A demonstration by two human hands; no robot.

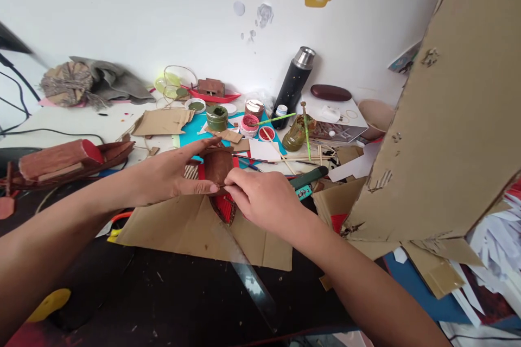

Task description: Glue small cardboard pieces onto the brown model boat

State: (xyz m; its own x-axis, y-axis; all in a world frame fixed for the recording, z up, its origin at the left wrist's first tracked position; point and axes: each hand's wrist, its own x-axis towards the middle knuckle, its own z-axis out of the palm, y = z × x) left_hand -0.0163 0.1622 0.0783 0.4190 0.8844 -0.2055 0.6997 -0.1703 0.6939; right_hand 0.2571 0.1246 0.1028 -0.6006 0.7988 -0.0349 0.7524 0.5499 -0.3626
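Both my hands hold a small cardboard model boat (pixel 220 173), brown on its upper part and red on the lower hull. My left hand (pixel 173 173) grips its left side with the thumb under and the fingers stretched over the top. My right hand (pixel 262 198) pinches its right side with bent fingers. The boat is held just above a flat sheet of brown cardboard (pixel 191 230) on the dark table.
A larger brown-and-red model boat (pixel 65 160) lies at left. Behind stand paint jars (pixel 216 117), a black flask (pixel 293 87), brushes, sticks and a jar (pixel 295 133). A big torn cardboard sheet (pixel 451 108) rises at right. A clear ruler (pixel 252 279) lies near me.
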